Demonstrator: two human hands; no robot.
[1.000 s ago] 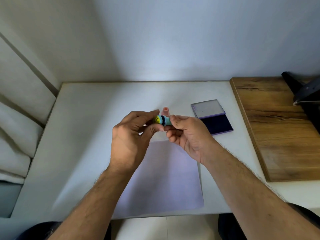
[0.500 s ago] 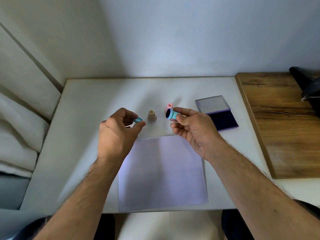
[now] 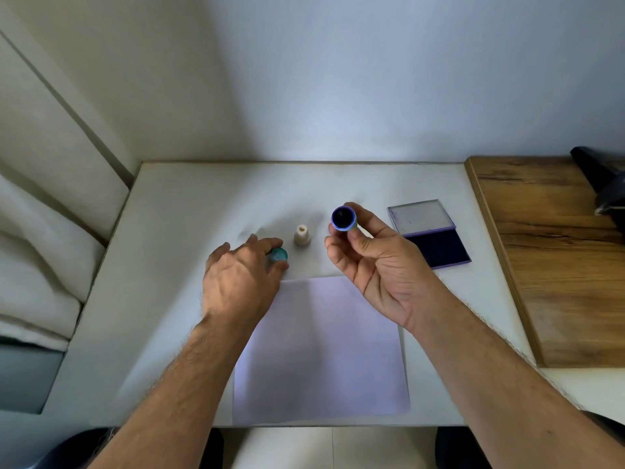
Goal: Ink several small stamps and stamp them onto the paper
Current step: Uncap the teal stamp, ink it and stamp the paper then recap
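Observation:
My right hand [image 3: 375, 265] pinches a small round blue stamp [image 3: 343, 218] above the table, its dark face turned towards me. My left hand [image 3: 238, 279] is low at the table and holds the teal stamp cap [image 3: 279, 255] between thumb and fingers. A cream stamp [image 3: 302, 234] stands upright on the table between my hands. The white paper [image 3: 321, 346] lies in front of me, below both hands. The ink pad [image 3: 439, 247] sits open to the right, its clear lid [image 3: 419, 214] folded back.
The white table [image 3: 162, 265] meets a wall at the back. A wooden board [image 3: 554, 252] lies on the right with a black object [image 3: 602, 181] at its far corner. White cushions are on the left.
My hands pulled the teal cap off the blue stamp and moved apart. The left hand lowered the cap to the table; the right hand turned the stamp face towards me.

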